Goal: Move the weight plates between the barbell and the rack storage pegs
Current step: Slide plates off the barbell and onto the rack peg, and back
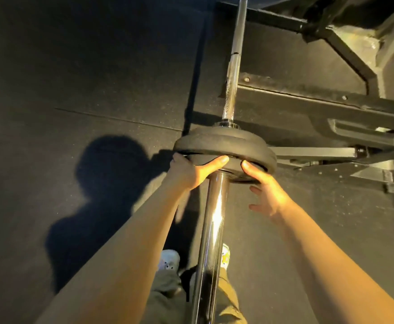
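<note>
A chrome barbell runs from the bottom of the view up toward the rack. On its sleeve sit black rubber weight plates, stacked close together against the collar. My left hand grips the left rim of the nearest plate, thumb across its face and fingers behind the edge. My right hand touches the right side of the same plate with the thumb on its face; the fingers are spread and relaxed below it. How many plates are stacked is hard to tell.
The black steel rack frame with its beams and braces fills the upper right. Dark rubber flooring spreads to the left, with my shadow on it. My feet in light shoes stand under the bar.
</note>
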`<state>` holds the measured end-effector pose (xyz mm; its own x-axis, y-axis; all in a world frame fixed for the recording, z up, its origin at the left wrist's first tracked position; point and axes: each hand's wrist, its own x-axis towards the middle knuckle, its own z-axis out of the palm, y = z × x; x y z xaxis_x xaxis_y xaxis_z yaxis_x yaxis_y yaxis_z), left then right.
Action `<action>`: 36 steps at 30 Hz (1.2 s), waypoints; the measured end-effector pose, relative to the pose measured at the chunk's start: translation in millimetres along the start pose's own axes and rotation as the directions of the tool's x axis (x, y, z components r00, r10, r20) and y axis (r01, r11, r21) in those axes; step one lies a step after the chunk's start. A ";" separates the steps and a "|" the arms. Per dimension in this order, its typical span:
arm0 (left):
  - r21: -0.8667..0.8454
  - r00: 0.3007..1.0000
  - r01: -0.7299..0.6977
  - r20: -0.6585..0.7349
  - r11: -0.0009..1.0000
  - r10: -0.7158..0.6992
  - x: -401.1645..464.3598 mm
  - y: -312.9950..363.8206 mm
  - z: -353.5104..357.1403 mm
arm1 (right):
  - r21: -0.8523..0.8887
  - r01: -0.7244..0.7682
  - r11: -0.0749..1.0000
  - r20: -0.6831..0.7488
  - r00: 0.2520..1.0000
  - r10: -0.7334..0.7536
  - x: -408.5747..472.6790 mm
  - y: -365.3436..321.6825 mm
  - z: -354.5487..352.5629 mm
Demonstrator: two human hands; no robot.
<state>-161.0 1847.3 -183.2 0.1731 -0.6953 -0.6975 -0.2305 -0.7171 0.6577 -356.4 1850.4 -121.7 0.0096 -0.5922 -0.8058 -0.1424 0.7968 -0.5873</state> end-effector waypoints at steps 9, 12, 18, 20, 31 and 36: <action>-0.120 0.976 -0.014 0.214 0.993 0.040 -24.2 -1.9 -12.3 | -0.002 0.136 0.991 -0.190 0.973 -0.134 2.0 14.9 18.7; -0.124 0.973 0.058 0.231 0.991 -0.028 -29.1 -17.2 -14.8 | -0.070 0.163 0.984 -0.221 0.960 -0.174 -1.3 17.4 24.2; -0.161 0.969 -0.138 0.183 0.977 0.167 -42.6 -6.8 -9.7 | -0.138 0.098 0.986 -0.191 0.974 -0.124 -7.2 16.3 21.2; -0.052 0.968 -0.230 0.087 0.972 0.234 -44.5 -9.0 -7.2 | -0.189 0.062 0.980 -0.162 0.982 -0.093 -9.5 15.9 14.3; 0.251 0.773 -0.561 -0.182 0.788 0.608 -46.2 -36.5 18.9 | 0.016 -0.051 0.999 0.199 0.979 0.046 -9.8 53.1 -25.2; 0.182 0.714 -0.675 -0.087 0.715 0.695 -43.9 -40.7 11.8 | -0.109 0.186 0.976 0.053 0.982 -0.181 -14.6 44.5 -24.5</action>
<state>-170.5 1907.5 -182.7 0.0463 -0.9988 -0.0159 -0.4560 -0.0353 0.8893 -387.1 1891.5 -134.2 0.0882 -0.7195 -0.6888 -0.2451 0.6546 -0.7151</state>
